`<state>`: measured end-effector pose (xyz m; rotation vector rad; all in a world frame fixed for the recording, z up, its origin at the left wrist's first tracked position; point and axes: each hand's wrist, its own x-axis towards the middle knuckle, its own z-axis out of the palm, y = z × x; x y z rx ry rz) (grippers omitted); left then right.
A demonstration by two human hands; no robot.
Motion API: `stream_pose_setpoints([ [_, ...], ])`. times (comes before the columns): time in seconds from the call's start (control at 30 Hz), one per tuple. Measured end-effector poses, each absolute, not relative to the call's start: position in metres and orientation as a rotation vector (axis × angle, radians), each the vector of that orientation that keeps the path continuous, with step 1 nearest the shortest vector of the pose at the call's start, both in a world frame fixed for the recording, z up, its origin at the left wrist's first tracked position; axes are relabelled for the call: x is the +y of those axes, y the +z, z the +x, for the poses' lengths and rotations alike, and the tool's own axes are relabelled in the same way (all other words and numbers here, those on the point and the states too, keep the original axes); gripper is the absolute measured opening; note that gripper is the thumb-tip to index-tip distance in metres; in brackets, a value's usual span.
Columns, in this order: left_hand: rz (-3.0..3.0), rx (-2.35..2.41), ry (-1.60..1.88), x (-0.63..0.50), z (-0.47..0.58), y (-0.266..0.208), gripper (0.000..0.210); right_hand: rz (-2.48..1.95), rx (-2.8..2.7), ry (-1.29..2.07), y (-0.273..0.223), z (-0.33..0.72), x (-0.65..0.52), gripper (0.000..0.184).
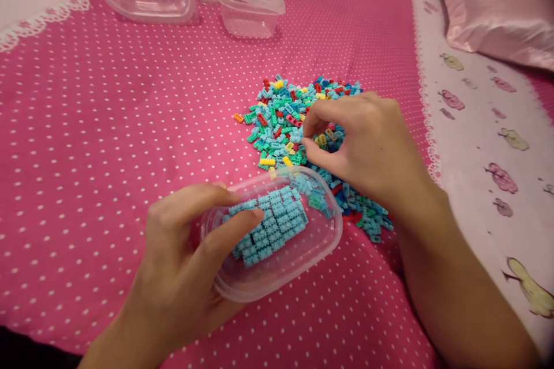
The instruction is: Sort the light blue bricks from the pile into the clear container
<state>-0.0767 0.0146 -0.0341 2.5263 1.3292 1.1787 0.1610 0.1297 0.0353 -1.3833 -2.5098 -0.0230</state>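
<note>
My left hand (182, 259) grips a clear plastic container (320, 242) with rounded corners, held tilted above the cloth. In it lies a light-blue panel (272, 225) built from rows of small toy bricks, and my left thumb rests over this panel. Over a heap of loose mini toy bricks (277, 118), mostly light blue and green with some red, yellow and dark blue, my right hand (363, 144) pinches thumb and index finger together. What sits between those fingertips is too small to make out. Part of the heap is hidden behind my right hand.
Several clear plastic containers (251, 8) stand at the back, left of centre. A pink polka-dot cloth (108, 127) lies beneath everything, with lace-edged white strips on both sides. At the upper right is a shiny pink cushion (497, 11).
</note>
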Motion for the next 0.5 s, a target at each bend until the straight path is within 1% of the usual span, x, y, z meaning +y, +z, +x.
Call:
stream_pose_setpoints([
  [0.1,2.533,1.313,1.167,0.015,-0.076,-0.033,0.04,-1.373,-2.463,0.107,0.037,0.162,0.13,0.013],
  [0.23,2.538,1.298,1.172,0.016,-0.076,-0.033,0.042,-1.335,-2.458,0.164,0.039,0.164,0.131,0.02],
  [0.4,2.562,1.292,1.174,0.017,-0.075,-0.031,0.044,-1.226,-2.411,0.279,0.047,0.162,0.124,0.019],
  [0.43,2.576,1.295,1.164,0.015,-0.075,-0.031,0.048,-1.212,-2.395,0.299,0.05,0.161,0.12,0.018],
  [0.5,2.597,1.334,1.137,0.01,-0.073,-0.032,0.062,-1.19,-2.382,0.321,0.056,0.158,0.113,0.018],
])
